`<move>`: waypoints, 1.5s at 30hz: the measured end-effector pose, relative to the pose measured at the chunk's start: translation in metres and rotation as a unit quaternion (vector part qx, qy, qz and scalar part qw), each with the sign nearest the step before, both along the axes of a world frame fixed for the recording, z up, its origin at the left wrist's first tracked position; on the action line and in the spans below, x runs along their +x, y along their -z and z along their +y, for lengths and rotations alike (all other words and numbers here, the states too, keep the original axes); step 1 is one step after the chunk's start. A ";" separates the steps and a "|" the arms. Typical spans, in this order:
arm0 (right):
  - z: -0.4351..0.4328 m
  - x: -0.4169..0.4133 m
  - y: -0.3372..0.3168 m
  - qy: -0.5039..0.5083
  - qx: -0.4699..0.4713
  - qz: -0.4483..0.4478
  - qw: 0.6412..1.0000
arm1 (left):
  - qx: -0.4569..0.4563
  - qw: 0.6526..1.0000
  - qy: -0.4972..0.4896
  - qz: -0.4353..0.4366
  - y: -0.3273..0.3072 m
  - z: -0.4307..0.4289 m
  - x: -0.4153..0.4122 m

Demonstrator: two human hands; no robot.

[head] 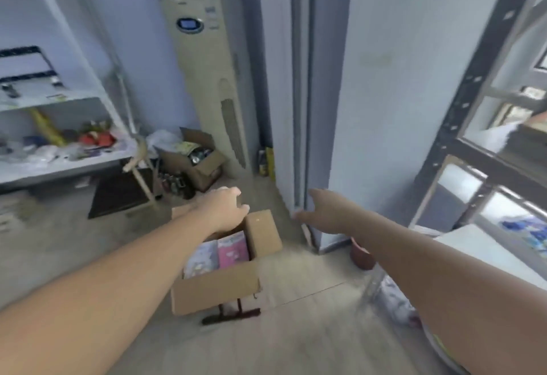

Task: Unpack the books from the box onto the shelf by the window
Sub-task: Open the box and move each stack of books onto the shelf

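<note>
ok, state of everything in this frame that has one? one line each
box: open, flaps up, standing on the floor
books: still inside the box, upright side by side, at least two
left hand: over the box's far edge, fingers curled, holding nothing visible
right hand: open, empty, off to the right of the box
second box: open, full of items, by the air conditioner
black shelf: at right by the window, contents blurred

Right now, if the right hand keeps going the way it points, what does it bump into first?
Probably the door frame: the right hand reaches toward its bottom edge, though depth is unclear.
</note>
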State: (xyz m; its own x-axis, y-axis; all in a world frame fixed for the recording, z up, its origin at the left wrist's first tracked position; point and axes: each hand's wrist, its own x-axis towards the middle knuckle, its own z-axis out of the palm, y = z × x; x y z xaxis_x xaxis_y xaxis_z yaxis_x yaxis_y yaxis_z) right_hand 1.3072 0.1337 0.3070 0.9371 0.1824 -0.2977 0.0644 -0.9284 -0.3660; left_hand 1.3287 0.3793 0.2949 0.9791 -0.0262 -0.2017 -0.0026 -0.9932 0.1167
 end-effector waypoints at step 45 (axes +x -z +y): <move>0.301 0.309 0.448 0.185 0.123 0.413 0.883 | -0.345 0.795 -0.331 0.374 0.461 0.287 0.244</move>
